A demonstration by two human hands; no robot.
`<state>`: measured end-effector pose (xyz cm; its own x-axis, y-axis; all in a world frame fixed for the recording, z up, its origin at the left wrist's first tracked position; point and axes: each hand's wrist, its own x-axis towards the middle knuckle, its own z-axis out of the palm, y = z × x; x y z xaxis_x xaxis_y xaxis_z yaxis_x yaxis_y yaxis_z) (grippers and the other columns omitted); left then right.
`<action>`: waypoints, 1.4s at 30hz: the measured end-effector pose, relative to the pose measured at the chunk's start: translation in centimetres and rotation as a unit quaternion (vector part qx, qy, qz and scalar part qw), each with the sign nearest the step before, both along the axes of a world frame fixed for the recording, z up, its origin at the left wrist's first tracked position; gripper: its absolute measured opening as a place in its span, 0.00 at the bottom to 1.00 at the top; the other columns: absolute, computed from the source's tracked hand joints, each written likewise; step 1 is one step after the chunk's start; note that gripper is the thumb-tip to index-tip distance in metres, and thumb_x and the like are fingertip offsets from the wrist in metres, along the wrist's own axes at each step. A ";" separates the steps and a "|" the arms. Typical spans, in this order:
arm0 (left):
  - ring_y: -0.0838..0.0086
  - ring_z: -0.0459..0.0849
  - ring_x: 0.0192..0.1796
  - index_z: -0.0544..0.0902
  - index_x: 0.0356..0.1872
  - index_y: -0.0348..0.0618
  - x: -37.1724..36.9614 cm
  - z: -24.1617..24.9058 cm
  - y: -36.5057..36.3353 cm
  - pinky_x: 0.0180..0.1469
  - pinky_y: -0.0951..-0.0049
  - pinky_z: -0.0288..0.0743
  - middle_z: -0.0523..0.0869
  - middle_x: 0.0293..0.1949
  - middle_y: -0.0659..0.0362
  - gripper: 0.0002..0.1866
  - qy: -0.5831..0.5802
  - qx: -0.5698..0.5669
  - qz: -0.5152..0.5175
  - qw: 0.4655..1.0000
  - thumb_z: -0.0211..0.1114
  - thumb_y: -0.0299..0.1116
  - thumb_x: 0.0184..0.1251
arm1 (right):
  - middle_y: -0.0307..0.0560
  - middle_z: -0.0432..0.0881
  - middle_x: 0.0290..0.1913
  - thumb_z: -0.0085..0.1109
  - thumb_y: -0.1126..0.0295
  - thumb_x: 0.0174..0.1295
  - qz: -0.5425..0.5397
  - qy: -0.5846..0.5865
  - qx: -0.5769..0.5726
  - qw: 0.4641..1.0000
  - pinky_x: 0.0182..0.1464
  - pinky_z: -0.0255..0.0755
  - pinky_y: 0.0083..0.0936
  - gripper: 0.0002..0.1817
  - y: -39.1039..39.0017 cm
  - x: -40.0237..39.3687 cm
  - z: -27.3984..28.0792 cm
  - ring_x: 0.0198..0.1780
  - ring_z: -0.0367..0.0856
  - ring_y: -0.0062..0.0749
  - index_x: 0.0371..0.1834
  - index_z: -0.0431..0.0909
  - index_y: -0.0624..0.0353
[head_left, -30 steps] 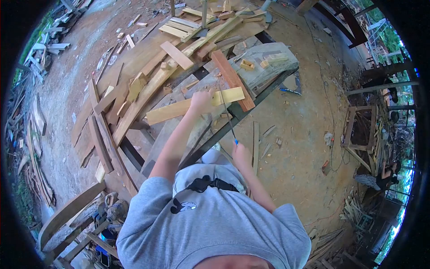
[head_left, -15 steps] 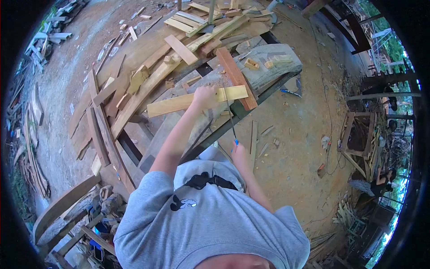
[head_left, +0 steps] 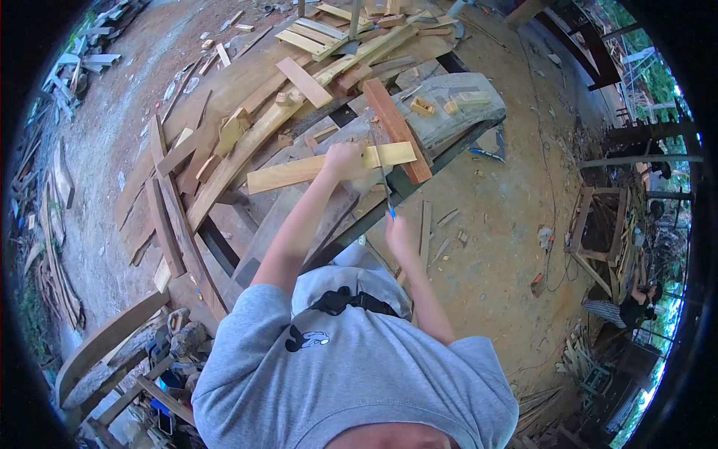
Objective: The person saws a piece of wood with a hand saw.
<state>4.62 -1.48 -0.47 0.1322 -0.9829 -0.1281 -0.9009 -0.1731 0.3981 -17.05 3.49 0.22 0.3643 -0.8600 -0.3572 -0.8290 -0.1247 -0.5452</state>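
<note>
My left hand (head_left: 344,160) presses down on a pale yellow board (head_left: 288,174), gripping it near its right part on the workbench. My right hand (head_left: 402,236) is closed round the blue handle of a handsaw (head_left: 383,176). The saw's thin blade lies across the pale board, just right of my left hand. The board's right end rests over a reddish-brown plank (head_left: 393,123), which lies at an angle on the bench.
Small wood blocks (head_left: 422,106) lie on the bench's far right part. Long planks (head_left: 254,138) and a short board (head_left: 304,82) are piled to the left and beyond. A wooden frame (head_left: 598,224) and another person (head_left: 636,308) are at the far right.
My right hand has moved forward, away from my body, and the saw has slid forward across the board with it. My left hand and the board look nearly unmoved.
</note>
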 end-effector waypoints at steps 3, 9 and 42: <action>0.59 0.81 0.30 0.77 0.32 0.41 -0.1 -0.1 0.1 0.33 0.63 0.74 0.81 0.26 0.51 0.22 0.004 -0.006 -0.002 1.000 0.62 0.45 0.34 | 0.66 0.74 0.24 0.40 0.58 0.62 -0.004 -0.021 -0.014 1.000 0.31 0.66 0.45 0.23 2.4 -2.6 2.6 0.31 0.75 0.59 0.21 0.73 0.68; 0.59 0.81 0.28 0.75 0.31 0.42 -0.9 0.3 0.6 0.31 0.63 0.74 0.81 0.24 0.52 0.21 -0.016 -0.016 0.014 1.000 0.63 0.45 0.34 | 0.65 0.75 0.27 0.41 0.58 0.62 0.000 -0.013 -0.009 1.000 0.32 0.67 0.45 0.20 -1.2 0.8 1.7 0.33 0.75 0.57 0.27 0.73 0.67; 0.58 0.80 0.39 0.79 0.38 0.41 -1.0 1.4 -0.3 0.42 0.64 0.73 0.82 0.34 0.48 0.28 0.015 0.064 0.014 0.998 0.65 0.49 0.34 | 0.59 0.78 0.23 0.42 0.60 0.60 0.030 0.024 -0.018 0.999 0.29 0.71 0.43 0.19 0.5 -0.5 5.5 0.27 0.79 0.50 0.25 0.77 0.64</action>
<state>3.62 -1.73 0.90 0.1533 -0.9542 -0.2569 -0.8826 -0.2492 0.3986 -17.51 3.97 5.68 0.3992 -0.8497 -0.3444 -0.8441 -0.1940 -0.4999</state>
